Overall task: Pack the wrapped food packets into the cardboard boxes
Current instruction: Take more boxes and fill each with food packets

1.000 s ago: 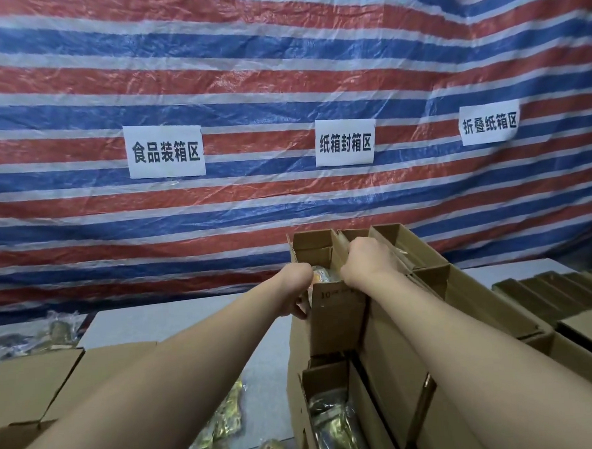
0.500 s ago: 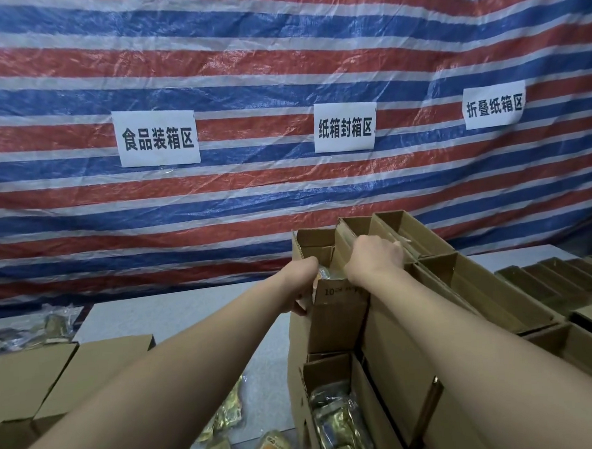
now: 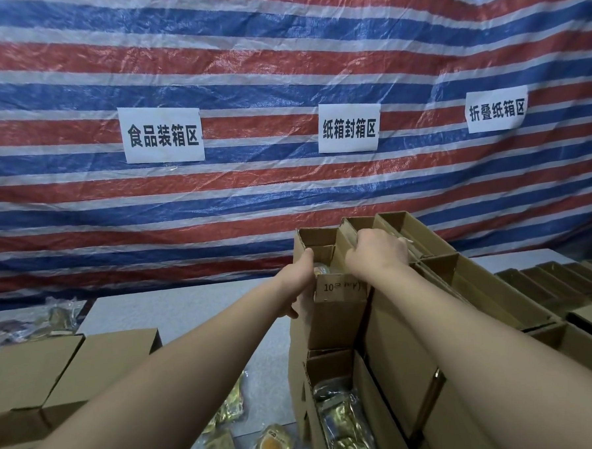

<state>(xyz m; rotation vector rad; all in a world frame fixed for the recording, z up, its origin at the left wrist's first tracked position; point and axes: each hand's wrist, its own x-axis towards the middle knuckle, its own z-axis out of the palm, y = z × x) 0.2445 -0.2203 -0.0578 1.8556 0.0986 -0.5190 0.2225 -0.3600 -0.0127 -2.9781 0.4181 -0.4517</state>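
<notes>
Nearest to me, loose wrapped packets (image 3: 265, 445) lie on the grey table (image 3: 189, 309), beside an open cardboard box (image 3: 329, 370) with gold packets inside. Further away, my left hand (image 3: 299, 286) grips the left wall of the upper box (image 3: 340, 304), thumb outside. My right hand (image 3: 378, 254) is curled over its right edge. I see one packet (image 3: 321, 268) inside. Behind hangs the striped tarp (image 3: 279, 70).
</notes>
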